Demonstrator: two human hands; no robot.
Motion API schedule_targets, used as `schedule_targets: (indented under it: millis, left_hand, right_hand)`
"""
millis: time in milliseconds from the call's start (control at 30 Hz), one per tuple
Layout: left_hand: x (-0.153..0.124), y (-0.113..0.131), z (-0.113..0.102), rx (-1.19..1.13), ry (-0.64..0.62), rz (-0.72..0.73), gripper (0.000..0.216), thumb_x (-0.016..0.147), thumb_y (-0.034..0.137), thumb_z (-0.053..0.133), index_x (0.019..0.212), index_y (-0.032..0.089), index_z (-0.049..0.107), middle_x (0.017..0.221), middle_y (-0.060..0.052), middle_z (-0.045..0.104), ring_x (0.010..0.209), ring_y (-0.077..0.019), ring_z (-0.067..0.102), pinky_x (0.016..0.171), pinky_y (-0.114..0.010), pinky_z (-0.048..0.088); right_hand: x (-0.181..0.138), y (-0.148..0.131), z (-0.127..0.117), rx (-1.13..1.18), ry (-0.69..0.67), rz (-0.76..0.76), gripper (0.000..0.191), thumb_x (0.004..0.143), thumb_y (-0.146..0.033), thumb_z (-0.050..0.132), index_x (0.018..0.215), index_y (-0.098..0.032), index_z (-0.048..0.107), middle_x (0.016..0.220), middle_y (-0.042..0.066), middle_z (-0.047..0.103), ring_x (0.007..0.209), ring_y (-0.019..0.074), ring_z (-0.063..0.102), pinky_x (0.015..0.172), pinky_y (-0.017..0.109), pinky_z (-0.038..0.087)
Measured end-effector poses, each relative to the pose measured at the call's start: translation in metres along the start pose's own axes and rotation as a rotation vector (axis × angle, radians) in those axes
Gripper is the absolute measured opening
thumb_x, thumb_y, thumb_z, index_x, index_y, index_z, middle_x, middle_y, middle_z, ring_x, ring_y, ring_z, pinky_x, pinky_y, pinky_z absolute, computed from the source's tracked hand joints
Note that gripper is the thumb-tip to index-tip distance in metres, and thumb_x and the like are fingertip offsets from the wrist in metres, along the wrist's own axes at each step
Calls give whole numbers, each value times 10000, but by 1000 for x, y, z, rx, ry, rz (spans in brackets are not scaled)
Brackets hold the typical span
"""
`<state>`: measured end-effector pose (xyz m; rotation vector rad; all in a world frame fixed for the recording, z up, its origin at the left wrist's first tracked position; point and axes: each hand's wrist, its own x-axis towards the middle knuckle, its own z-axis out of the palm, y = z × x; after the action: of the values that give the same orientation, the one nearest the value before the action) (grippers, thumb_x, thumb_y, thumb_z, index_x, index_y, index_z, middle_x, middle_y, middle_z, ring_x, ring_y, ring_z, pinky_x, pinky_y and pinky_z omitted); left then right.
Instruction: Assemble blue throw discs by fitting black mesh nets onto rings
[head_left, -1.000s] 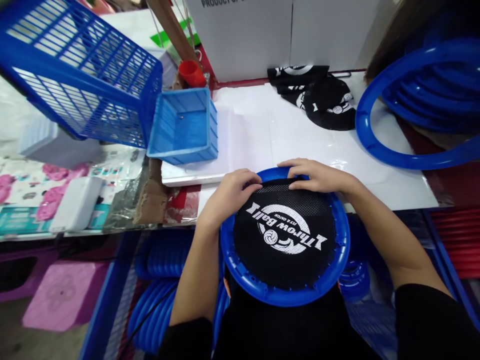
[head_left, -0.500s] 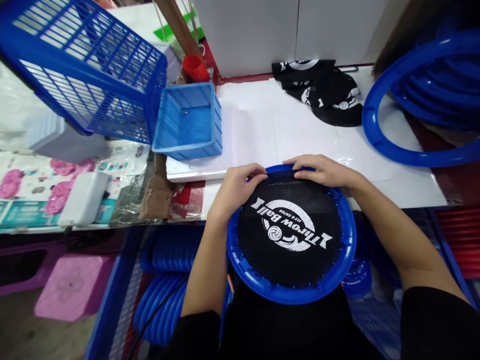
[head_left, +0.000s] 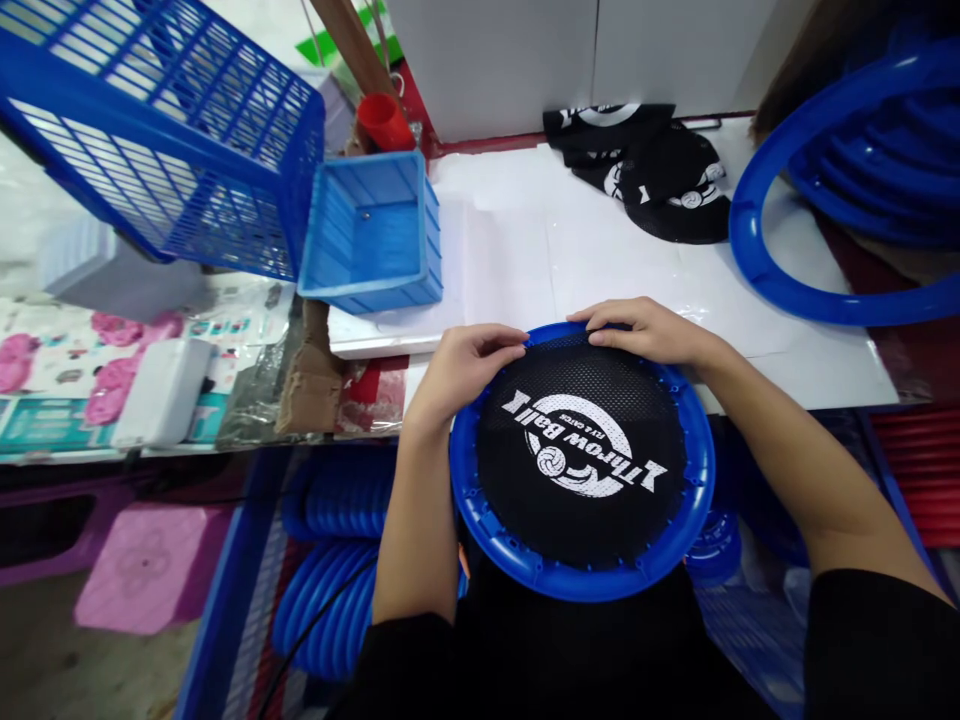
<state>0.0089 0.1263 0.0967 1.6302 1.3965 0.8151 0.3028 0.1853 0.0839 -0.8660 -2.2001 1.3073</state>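
A round blue plastic ring (head_left: 577,583) rests close to my body, its far edge over the table edge. Black mesh (head_left: 581,430) printed "Throw Ball" in white lies across it, with small pegs showing around the rim. My left hand (head_left: 472,368) grips the far left rim, thumb on the mesh edge and fingers on the outer side. At the far right rim, my right hand (head_left: 637,330) pinches the ring and mesh edge between thumb and fingers. The undersides of the fingers are hidden.
Black printed mesh discs (head_left: 660,180) lie at the back of the white-covered table. More blue rings (head_left: 757,250) stand at the right. A small blue bin (head_left: 367,240) and a blue basket (head_left: 217,150) are at the left. Stacked blue rings (head_left: 330,610) sit below the table.
My left hand has shifted slightly left along the rim, off the mesh a little. The right hand stays nearly in place. The view has moved slightly.
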Motion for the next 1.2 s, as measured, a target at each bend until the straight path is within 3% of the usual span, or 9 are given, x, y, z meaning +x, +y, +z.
schedule_targets:
  millis: [467, 800, 1033, 1200]
  left_hand:
    - [-3, 3, 11, 129, 92, 26, 118, 890, 240, 734, 931, 215, 842, 950, -48, 858, 893, -216, 787, 875, -364, 646]
    - [10, 5, 2, 59, -28, -54, 121, 833, 210, 754, 936, 187, 813, 892, -65, 836, 832, -199, 767, 845, -354, 644]
    - [8, 7, 14, 180, 101, -14, 123, 848, 196, 700, 935, 204, 786, 856, -54, 825, 820, -204, 759, 829, -363, 627]
    - [4, 8, 10, 234, 4, 41, 129, 877, 208, 657, 895, 244, 780, 902, -32, 837, 859, -207, 757, 834, -358, 615]
  right_hand:
    - [4, -1, 0, -26, -30, 14, 294, 1019, -456, 599, 870, -239, 730, 1428, 73, 738, 1317, 296, 659, 1200, 541, 456]
    - [5, 1, 2, -87, -35, 11, 265, 1036, -412, 564, 890, -247, 711, 1383, 71, 744, 1290, 289, 659, 1196, 530, 472]
    - [6, 1, 2, -144, -20, -16, 240, 1028, -379, 560, 917, -258, 734, 1339, 68, 765, 1249, 290, 685, 1173, 526, 501]
    - [5, 1, 1, -157, -14, -1, 222, 1015, -362, 578, 933, -262, 758, 1298, 61, 784, 1257, 290, 689, 1181, 536, 504]
